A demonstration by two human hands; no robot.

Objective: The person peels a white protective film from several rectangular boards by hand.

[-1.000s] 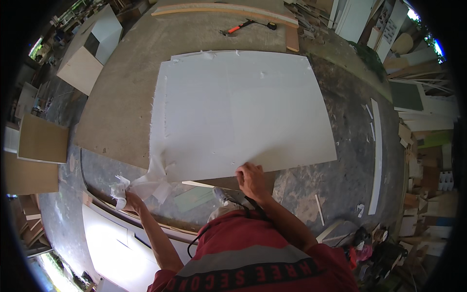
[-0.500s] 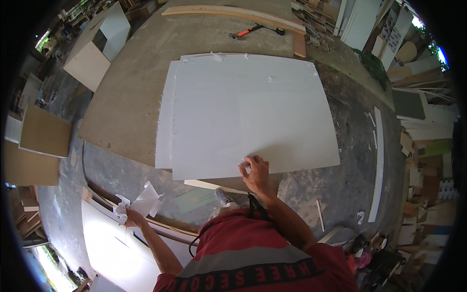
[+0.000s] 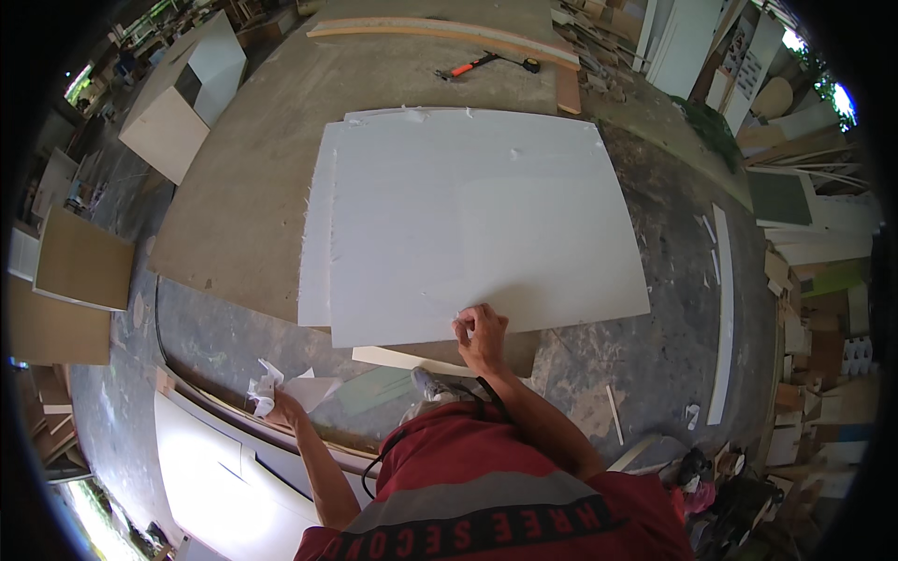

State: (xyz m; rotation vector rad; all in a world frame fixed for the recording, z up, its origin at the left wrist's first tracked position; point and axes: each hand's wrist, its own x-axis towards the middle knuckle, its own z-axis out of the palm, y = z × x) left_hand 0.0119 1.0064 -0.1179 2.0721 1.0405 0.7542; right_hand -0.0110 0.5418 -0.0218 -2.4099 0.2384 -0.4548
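Observation:
My left hand [image 3: 287, 412] grips a crumpled bunch of thin white film [image 3: 266, 385], out over the floor at lower left. A loose piece of the film spreads beyond the fingers to the right. My right hand [image 3: 484, 340] is closed in a pinch at the near edge of a large white panel [image 3: 543, 215]. A tiny whitish bit shows at its fingertips, too small to name. Beneath this panel lies another white sheet [image 3: 316, 252], whose ragged left edge sticks out. Small white shreds [image 3: 414, 116] lie along the far edge.
Under the panels is a big brown board [image 3: 243, 187]. An orange-handled hammer [image 3: 466, 68] and a black tape measure [image 3: 531, 65] lie beyond them, near a long wooden strip [image 3: 449, 35]. White panels [image 3: 206, 458] stand at lower left. A long white strip [image 3: 724, 318] lies at right.
My left hand has moved right and slightly up with the film, which now hangs more bunched. The right hand has shifted slightly left and down along the panel's near edge, still pinched.

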